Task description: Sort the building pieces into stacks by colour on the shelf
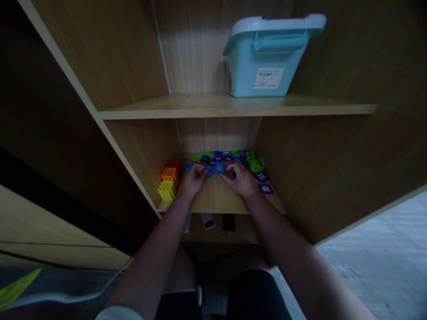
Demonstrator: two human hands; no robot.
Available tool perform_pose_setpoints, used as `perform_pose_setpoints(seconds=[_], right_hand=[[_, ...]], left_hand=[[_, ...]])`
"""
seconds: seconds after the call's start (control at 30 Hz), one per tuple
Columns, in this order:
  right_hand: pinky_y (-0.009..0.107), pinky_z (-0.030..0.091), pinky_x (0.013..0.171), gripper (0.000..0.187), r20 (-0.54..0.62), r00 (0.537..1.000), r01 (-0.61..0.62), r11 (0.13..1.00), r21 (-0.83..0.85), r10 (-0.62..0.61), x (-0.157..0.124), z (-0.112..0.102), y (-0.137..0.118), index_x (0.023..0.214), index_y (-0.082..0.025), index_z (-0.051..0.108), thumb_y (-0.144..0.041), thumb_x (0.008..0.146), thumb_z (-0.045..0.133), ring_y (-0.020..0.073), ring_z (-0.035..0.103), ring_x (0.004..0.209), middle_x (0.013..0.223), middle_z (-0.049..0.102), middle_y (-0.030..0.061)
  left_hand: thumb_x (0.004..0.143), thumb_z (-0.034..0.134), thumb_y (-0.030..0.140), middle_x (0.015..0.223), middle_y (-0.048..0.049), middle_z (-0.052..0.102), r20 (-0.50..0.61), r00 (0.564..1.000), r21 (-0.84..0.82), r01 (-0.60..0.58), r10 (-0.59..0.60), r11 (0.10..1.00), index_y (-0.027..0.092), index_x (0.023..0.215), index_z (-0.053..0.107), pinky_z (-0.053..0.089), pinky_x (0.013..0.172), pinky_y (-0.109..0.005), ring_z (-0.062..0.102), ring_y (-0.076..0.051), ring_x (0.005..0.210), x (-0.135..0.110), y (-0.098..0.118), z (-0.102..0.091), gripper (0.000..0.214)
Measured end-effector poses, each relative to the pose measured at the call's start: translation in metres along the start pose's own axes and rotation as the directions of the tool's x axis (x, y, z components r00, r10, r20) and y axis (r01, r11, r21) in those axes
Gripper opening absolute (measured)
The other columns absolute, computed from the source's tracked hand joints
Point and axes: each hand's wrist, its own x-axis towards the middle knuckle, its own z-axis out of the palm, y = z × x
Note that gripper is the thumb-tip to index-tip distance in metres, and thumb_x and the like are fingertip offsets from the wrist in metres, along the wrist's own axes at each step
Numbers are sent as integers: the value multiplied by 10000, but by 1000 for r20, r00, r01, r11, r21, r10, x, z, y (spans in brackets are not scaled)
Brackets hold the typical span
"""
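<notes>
Both my hands are over the middle shelf, with small blue interlocking plastic tiles [219, 167] between them. My left hand [194, 179] pinches a blue tile [210, 171] at its left side. At the right edge of the square blue tile, the curved thumb and fingers of my right hand [242, 180] grip it. Behind my hands lies a row of blue, purple and green tiles [218, 154]. Bright green pieces [255, 162] sit to the right, and two dark purple tiles [266, 189] lie flat near the right wall.
Stacks of yellow [167, 190], orange [169, 175] and red tiles [173, 165] line the left wall. A lidded light-blue bin [267, 58] stands on the upper shelf [200, 109]. Below, a white device [207, 221] and a dark box [228, 222] with a cable rest on the lower level.
</notes>
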Motion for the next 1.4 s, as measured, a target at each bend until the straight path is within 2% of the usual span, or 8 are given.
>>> perform_pose_setpoints(seconds=[0.33,0.5,0.6,0.73,0.9,1.03,1.2,1.4], right_hand=[[453,571,1066,193,23,1000,14,1000,18,-15,0,3,2,1038,-283,608,-339,943,766,292,697,1203,1202,741,106],[435,578,1007,237,39,999,0,1000,-1,0,-2,7,11,1110,-269,600,-309,929,750,295,715,1119,1167,738,110],[438,579,979,330,59,995,-79,996,-38,82,-4,12,22,1178,-258,585,-291,899,757,303,722,1091,1179,738,112],[437,571,974,381,116,983,-134,989,-69,141,-7,16,36,1168,-250,583,-281,847,786,305,722,1084,1141,750,95],[425,560,976,361,150,977,-137,985,-101,151,-10,19,43,1160,-247,601,-295,857,792,301,721,1097,1153,762,97],[436,557,976,371,148,977,-136,981,-136,156,-10,20,44,1165,-250,611,-312,858,811,310,714,1101,1158,763,100],[439,559,960,375,135,977,-151,983,-102,164,-9,19,44,1144,-250,597,-298,847,821,307,710,1064,1126,759,98],[430,556,974,357,93,992,-92,990,106,82,-8,16,33,1099,-274,573,-366,854,815,280,702,1066,1122,739,76]], left_hand=[[949,748,367,940,-20,735,119,989,-180,105,-84,978,234,1168,565,620,748,-324,733,-158,756,-2,5,4,314],[934,722,253,920,-21,746,104,994,45,26,-31,999,224,1044,641,599,797,-337,727,-182,813,-6,10,5,140],[895,730,189,883,-21,750,169,986,265,-42,-3,963,220,933,671,568,802,-339,708,-196,812,-9,13,7,77],[901,721,210,851,-28,751,197,980,405,-95,15,909,221,834,679,532,777,-330,684,-199,779,-10,14,10,80],[924,691,244,836,-56,762,172,985,463,-65,-18,884,220,771,716,509,746,-333,689,-221,770,-10,16,7,158],[939,653,240,741,-31,742,235,966,473,-15,-110,881,213,691,714,480,715,-293,681,-197,748,-9,25,3,256],[992,589,290,795,-35,785,266,938,498,65,-224,864,192,791,787,470,710,-279,708,-193,769,-11,35,2,298],[1037,549,270,985,-77,835,114,973,473,125,-201,872,188,975,804,530,824,-287,757,-220,916,-10,35,1,275]])
